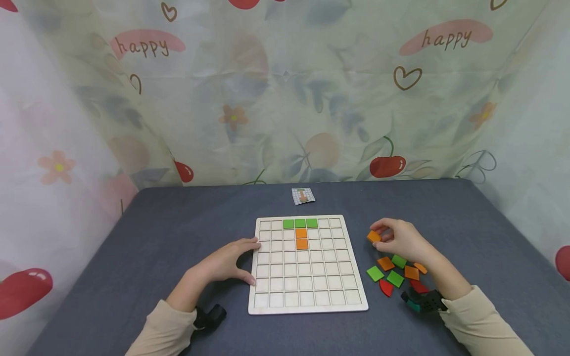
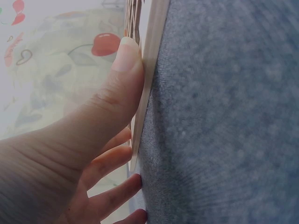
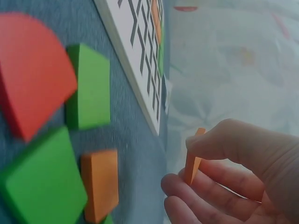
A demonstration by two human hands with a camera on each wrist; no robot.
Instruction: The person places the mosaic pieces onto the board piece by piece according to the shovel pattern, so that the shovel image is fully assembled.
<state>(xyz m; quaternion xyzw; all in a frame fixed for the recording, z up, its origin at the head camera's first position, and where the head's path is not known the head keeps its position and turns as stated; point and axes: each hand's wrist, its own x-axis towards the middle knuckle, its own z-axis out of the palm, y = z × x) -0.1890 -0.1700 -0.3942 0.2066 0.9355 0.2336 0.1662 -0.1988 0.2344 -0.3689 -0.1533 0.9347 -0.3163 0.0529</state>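
A white grid board (image 1: pixel 285 285) lies on the table. Three green square tiles (image 1: pixel 300 223) sit side by side in its far row, and two orange square tiles (image 1: pixel 302 244) run down below the middle one. My left hand (image 1: pixel 224 261) rests against the board's left edge, thumb and fingers spread along it. To the right of the board, my right hand (image 1: pixel 406 241) pinches an orange tile (image 3: pixel 194 158) between thumb and fingers, above the table. Below that hand lies a loose pile with green tiles (image 1: pixel 395 279), orange tiles (image 1: pixel 411 272) and red rounded pieces (image 1: pixel 386 288).
Behind the board lies a small picture card (image 1: pixel 303 196) with a grid pattern. Dark blue-grey cloth (image 1: pixel 187 217) covers the table. A patterned curtain (image 1: pixel 285 99) hangs behind it. Black straps with cameras sit at both wrists, the right one (image 1: pixel 423 299) near the pile.
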